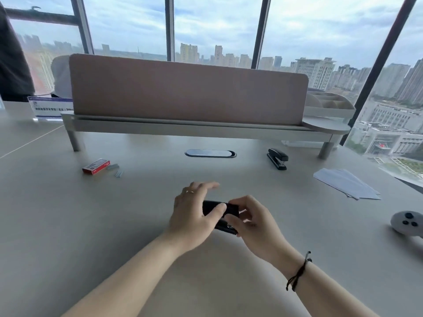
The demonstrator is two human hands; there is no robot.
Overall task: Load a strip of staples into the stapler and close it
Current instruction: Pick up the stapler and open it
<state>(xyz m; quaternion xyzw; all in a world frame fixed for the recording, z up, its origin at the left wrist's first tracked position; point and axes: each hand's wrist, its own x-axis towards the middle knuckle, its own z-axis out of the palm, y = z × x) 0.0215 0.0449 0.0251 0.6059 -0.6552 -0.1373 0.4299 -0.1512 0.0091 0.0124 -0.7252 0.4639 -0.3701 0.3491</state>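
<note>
A black stapler (231, 208) lies between both hands just above the table's middle. My left hand (194, 213) wraps its left end, thumb on top, with the other fingers spread out behind it. My right hand (251, 219) pinches its right end with fingertips. Much of the stapler is hidden by the hands, and I cannot tell if it is open. A red staple box (96, 166) sits at the far left, with two loose grey staple strips (113, 166) (118, 173) beside it.
A second black stapler (277, 158) stands at the back right, near a cable grommet (210, 153). White paper sheets (345, 184) lie to the right, a grey controller (406, 223) at the right edge. A raised shelf with a pink screen (187, 92) spans the back.
</note>
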